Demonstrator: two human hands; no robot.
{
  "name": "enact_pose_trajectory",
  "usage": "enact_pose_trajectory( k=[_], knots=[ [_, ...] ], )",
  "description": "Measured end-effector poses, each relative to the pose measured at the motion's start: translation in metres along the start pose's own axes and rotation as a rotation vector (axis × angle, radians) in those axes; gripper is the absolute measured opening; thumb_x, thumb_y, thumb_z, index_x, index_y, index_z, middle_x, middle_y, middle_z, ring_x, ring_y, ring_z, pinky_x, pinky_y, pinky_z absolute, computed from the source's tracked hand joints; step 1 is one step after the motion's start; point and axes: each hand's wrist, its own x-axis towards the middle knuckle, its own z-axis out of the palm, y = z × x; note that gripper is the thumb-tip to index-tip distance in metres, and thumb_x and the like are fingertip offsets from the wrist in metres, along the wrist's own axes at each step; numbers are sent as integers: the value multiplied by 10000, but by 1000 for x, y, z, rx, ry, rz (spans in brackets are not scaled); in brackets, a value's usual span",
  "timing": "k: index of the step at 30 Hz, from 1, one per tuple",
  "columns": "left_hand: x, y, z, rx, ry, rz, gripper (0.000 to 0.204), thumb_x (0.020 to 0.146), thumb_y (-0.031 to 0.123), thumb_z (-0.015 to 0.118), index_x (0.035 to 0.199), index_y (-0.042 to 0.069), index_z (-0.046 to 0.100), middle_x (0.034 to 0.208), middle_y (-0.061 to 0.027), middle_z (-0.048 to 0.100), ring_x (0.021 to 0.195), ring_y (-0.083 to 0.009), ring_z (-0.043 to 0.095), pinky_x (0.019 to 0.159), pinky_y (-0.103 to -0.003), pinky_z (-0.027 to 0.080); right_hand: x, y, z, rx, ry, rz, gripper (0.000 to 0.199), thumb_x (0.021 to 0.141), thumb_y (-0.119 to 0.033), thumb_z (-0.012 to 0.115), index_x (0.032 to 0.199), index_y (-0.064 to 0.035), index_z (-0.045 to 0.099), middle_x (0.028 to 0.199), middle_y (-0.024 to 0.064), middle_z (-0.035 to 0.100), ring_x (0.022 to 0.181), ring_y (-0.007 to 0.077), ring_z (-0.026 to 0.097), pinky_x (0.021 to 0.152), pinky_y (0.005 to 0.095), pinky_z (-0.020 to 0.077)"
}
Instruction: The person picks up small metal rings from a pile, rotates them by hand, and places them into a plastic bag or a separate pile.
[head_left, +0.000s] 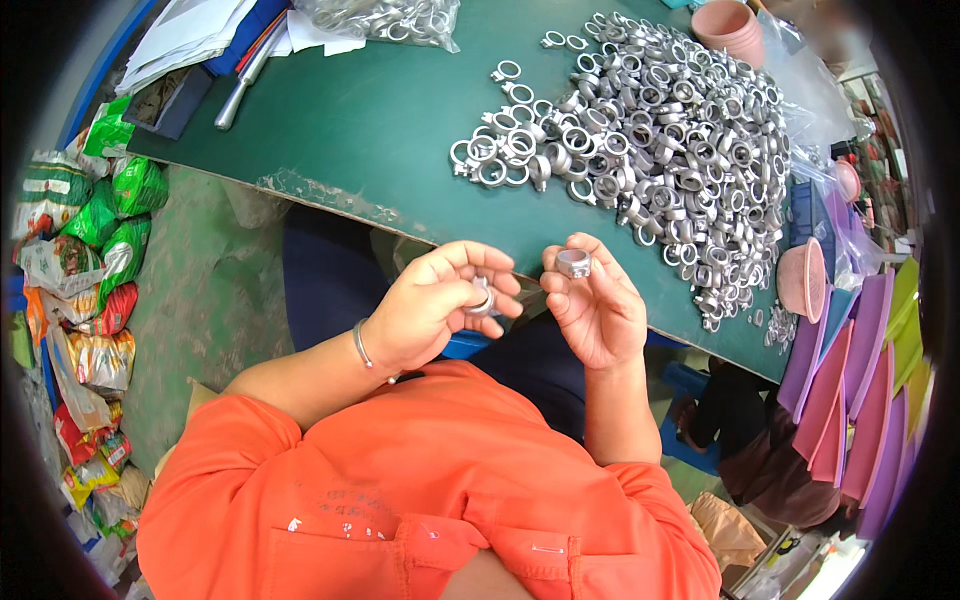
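Between the thumb and fingers of my right hand [603,318] is a grey metal ring [573,263] with a small lug, held up at the table's near edge. My left hand [430,303], with a bracelet at its wrist, curls around another metal ring [482,296], partly hidden by the thumb and fingers. The two hands are apart, in front of my orange shirt. Beyond them a large heap of similar metal rings [690,150] spreads over the green table [380,130], with looser ones at its left side.
A clear bag of rings [385,20], papers [185,40] and a metal-handled tool [240,95] lie at the table's far left. Pink baskets [728,32] stand at the back right. Coloured bins [850,370] are stacked at right, filled bags [100,250] at left. A person [770,440] sits at lower right.
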Motion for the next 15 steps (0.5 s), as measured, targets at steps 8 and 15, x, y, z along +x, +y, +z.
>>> enact_pose_trajectory(
  k=[8, 15],
  knots=[
    [3, -8, -7, -113, -44, -359, 328, 960, 262, 387, 1043, -6, 556, 865, -133, 619, 729, -196, 633, 450, -244, 471, 29, 9, 39, -1909, 93, -692, 182, 807, -35, 608, 988, -28, 609, 882, 106, 585, 768, 236, 552, 668, 316, 455],
    [2, -15, -15, -126, 87, -358, 161, 908, 171, 510, 917, 25, 576, 801, -96, 611, 672, -166, 607, 488, -256, 467, 89, 12, 33, -2365, -25, -902, 291, 773, -73, 546, 1061, -77, 583, 1099, 70, 563, 1031, 274, 517, 862, 407, 374]
  ],
)
